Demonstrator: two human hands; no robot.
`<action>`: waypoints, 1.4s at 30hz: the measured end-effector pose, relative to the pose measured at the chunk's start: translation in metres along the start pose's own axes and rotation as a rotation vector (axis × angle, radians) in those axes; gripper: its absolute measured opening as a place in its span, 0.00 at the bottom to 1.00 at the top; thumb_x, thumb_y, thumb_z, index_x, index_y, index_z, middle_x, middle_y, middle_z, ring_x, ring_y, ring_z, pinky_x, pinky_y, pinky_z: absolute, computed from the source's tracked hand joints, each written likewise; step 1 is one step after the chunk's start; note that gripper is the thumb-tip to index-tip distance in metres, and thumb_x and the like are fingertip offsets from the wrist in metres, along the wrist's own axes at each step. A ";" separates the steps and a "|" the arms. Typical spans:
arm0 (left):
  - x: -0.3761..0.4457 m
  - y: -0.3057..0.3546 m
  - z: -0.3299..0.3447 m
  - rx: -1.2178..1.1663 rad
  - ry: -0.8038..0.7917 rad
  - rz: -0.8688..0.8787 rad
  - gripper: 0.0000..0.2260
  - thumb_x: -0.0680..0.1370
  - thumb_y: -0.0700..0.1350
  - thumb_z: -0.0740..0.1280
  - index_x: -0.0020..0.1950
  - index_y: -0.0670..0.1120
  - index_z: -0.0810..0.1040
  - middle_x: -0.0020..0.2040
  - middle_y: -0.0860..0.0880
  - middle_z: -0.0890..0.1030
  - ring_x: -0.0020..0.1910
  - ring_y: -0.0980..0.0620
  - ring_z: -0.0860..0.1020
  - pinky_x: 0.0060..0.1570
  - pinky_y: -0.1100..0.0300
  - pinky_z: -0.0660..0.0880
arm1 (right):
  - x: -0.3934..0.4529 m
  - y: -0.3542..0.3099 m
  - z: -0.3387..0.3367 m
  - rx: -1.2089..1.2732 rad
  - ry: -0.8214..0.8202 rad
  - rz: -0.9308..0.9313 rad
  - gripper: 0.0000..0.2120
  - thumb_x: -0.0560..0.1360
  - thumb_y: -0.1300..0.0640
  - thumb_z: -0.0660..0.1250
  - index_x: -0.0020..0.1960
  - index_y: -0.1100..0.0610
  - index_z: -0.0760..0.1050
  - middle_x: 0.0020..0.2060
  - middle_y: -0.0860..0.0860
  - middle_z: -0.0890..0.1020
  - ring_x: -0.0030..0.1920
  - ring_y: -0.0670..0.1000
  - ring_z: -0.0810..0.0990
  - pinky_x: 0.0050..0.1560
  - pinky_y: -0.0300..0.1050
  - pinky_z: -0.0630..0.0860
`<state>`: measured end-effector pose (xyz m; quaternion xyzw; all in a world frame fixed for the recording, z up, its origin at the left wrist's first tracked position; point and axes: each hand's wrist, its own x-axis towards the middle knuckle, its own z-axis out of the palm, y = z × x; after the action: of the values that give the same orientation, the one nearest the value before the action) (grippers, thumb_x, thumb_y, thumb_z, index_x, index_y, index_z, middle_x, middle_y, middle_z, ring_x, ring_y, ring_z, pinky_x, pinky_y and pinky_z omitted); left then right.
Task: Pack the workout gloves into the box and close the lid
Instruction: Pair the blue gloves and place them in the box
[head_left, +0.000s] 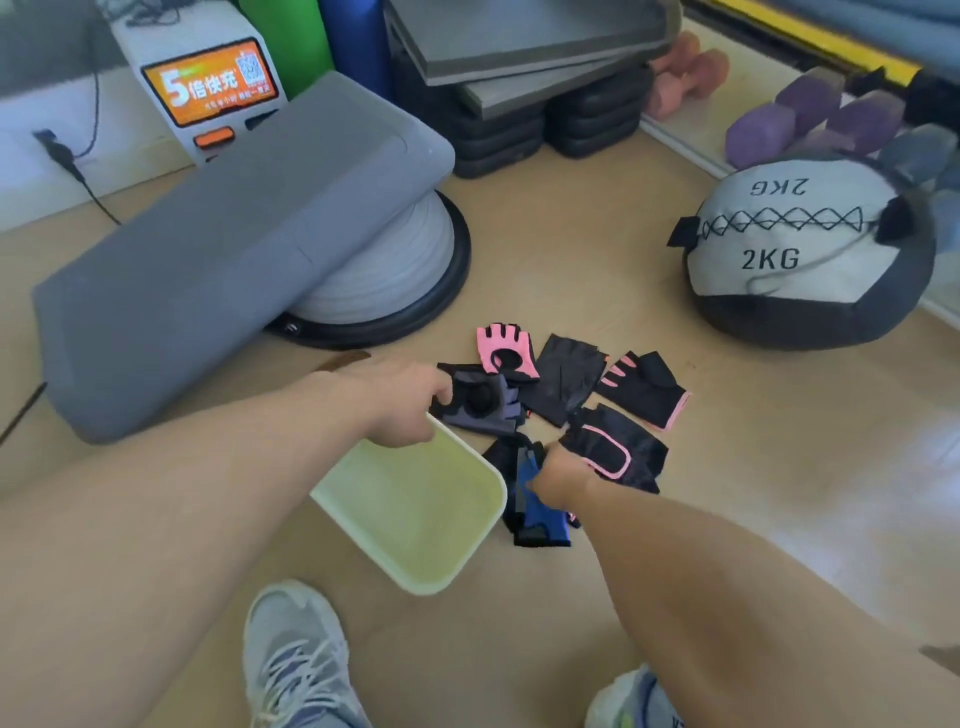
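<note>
Two grey shoes (298, 660) stand at the bottom edge, nearest the lens, and both bare forearms reach out over them toward the floor. Just ahead sits the pale green box (470, 566), open and with nothing in it; no lid shows anywhere in view.

The left hand (402, 402) hovers over the box's far rim and pinches the edge of a grey glove (480, 400). Beyond it lie a pink glove (506, 348) and a black glove (569, 379). The right hand (558, 480) curls round a blue glove (535, 499) just beside the box's right wall, next to a pink-trimmed glove (615, 449), with another (647, 387) farther off. A 2KG ball (810, 249) rests well apart on the right.

Packing looks barely begun. Best to lift each held glove clear, lay it flat in the box so the rest stack level, and keep the pile below the rim so a lid can seat
</note>
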<state>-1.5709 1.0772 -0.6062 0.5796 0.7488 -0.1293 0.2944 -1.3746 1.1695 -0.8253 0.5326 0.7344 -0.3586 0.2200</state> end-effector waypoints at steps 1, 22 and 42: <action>0.002 -0.001 0.001 0.018 -0.007 0.007 0.20 0.79 0.51 0.68 0.71 0.53 0.73 0.68 0.50 0.77 0.64 0.46 0.76 0.55 0.57 0.72 | 0.000 0.000 0.009 -0.013 -0.020 0.007 0.19 0.78 0.55 0.67 0.67 0.59 0.67 0.55 0.56 0.78 0.54 0.58 0.78 0.53 0.50 0.76; 0.016 -0.029 -0.060 -1.626 -0.239 -0.027 0.32 0.78 0.67 0.62 0.66 0.40 0.77 0.67 0.37 0.79 0.59 0.40 0.82 0.53 0.49 0.81 | -0.128 -0.087 -0.201 -0.701 0.680 -1.230 0.12 0.68 0.61 0.67 0.50 0.52 0.80 0.40 0.49 0.78 0.39 0.53 0.76 0.36 0.45 0.73; 0.039 -0.026 -0.043 -1.479 0.317 -0.211 0.16 0.75 0.26 0.61 0.58 0.38 0.80 0.56 0.37 0.85 0.55 0.36 0.84 0.60 0.40 0.79 | -0.093 -0.081 -0.204 0.680 -0.238 -0.357 0.12 0.76 0.61 0.73 0.58 0.60 0.81 0.55 0.56 0.87 0.57 0.57 0.85 0.59 0.52 0.80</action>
<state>-1.6138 1.1234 -0.5985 0.1683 0.7251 0.4633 0.4808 -1.4078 1.2527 -0.6043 0.3938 0.6241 -0.6730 0.0490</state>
